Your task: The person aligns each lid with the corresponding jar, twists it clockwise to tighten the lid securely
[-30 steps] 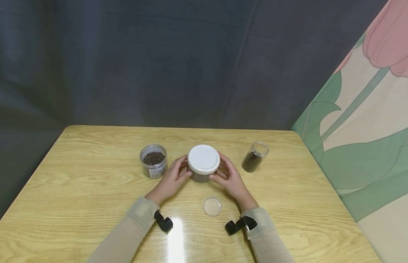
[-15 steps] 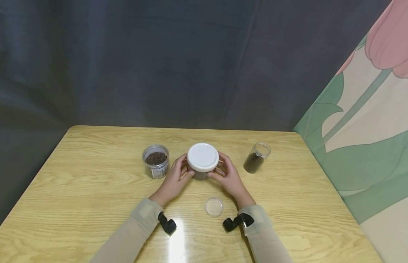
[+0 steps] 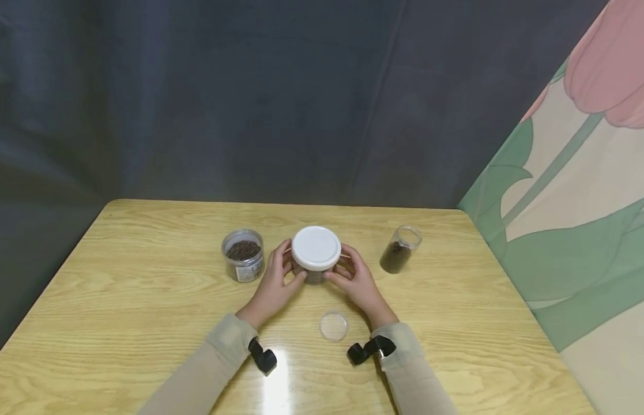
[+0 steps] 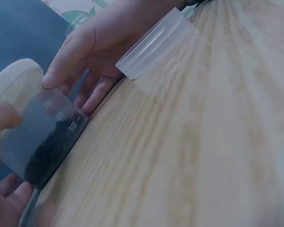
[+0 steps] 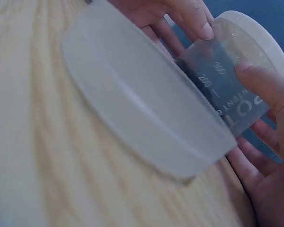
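A translucent jar with a white lid [image 3: 316, 246] stands upright on the table between my hands. Its clear wall [image 5: 213, 80] bears printed marks such as 200 and 300, and dark contents [image 4: 49, 151] lie at the bottom. My left hand [image 3: 272, 288] holds the jar's left side, thumb at the front. From the other side my right hand [image 3: 360, 285] holds it the same way, fingers behind and thumb forward. Both thumbs sit below the lid. Between my wrists, nearer to me, lies a round clear cap [image 3: 334, 326], seen large in the right wrist view.
To the left stands an open clear jar [image 3: 244, 256] with dark brown bits and a label. A slimmer open jar [image 3: 399, 249], partly filled with dark stuff, is on the right. The wooden table [image 3: 145, 288] ends at a dark curtain [image 3: 249, 104].
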The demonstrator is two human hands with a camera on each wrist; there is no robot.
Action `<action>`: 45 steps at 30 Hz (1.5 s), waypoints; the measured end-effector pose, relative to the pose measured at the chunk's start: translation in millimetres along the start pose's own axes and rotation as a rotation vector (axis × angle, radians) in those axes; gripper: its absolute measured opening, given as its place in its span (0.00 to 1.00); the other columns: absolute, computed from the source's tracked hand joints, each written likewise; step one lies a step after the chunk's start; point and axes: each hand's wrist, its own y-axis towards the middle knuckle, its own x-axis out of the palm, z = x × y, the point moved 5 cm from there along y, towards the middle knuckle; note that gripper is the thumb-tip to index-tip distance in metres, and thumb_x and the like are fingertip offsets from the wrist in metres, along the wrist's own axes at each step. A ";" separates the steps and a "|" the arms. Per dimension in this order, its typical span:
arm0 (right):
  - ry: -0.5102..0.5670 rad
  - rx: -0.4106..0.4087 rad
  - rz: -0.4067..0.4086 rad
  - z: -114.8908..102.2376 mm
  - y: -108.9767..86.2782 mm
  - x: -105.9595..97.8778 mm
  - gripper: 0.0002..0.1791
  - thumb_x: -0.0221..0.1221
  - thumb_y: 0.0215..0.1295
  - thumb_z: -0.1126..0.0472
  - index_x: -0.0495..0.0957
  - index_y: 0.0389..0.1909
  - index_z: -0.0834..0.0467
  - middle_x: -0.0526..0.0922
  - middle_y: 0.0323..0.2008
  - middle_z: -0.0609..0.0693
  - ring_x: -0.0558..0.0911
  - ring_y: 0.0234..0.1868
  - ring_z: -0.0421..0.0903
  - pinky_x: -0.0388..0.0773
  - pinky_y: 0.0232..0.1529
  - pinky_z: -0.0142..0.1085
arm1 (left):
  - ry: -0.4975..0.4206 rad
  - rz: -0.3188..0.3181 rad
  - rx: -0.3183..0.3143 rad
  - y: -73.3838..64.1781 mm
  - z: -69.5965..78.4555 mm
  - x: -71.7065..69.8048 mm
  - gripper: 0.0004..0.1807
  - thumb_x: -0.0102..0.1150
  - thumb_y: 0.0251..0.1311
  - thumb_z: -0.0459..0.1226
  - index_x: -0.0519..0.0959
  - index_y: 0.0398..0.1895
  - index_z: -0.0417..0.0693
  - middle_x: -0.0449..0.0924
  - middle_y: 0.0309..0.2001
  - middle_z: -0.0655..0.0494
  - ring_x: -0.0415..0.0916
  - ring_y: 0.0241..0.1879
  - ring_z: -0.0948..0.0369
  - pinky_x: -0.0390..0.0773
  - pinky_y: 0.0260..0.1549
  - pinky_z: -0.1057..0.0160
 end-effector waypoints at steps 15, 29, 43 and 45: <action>-0.279 0.044 -0.094 -56.0 -1.5 -28.1 0.29 0.62 0.71 0.63 0.66 0.69 0.64 0.76 0.60 0.65 0.78 0.57 0.62 0.80 0.57 0.53 | 0.310 0.060 0.210 0.0 37.8 0.0 0.37 0.58 0.62 0.26 0.58 0.74 0.43 0.47 0.76 0.37 0.50 0.74 0.39 0.67 0.68 0.39; -0.375 -0.207 0.079 -111.3 -15.0 -59.3 0.28 0.62 0.71 0.68 0.69 0.69 0.62 0.77 0.58 0.61 0.78 0.58 0.56 0.82 0.57 0.36 | 0.430 0.080 0.369 7.4 76.0 1.9 0.25 0.56 0.66 0.29 0.68 0.66 0.41 0.59 0.71 0.39 0.57 0.72 0.42 0.70 0.67 0.44; -0.216 -0.325 0.400 -121.0 -30.4 -114.5 0.24 0.55 0.69 0.77 0.71 0.65 0.70 0.74 0.65 0.61 0.71 0.68 0.48 0.64 0.74 0.44 | 0.408 0.049 0.489 4.4 98.8 31.3 0.26 0.59 0.62 0.24 0.69 0.64 0.39 0.60 0.70 0.38 0.59 0.71 0.43 0.74 0.63 0.43; -0.206 -0.297 0.411 -118.4 -30.4 -119.9 0.26 0.55 0.69 0.77 0.69 0.67 0.70 0.71 0.67 0.61 0.69 0.69 0.48 0.62 0.76 0.47 | 0.405 0.043 0.508 1.5 100.0 35.6 0.26 0.58 0.62 0.23 0.69 0.64 0.39 0.61 0.70 0.37 0.60 0.70 0.43 0.75 0.62 0.44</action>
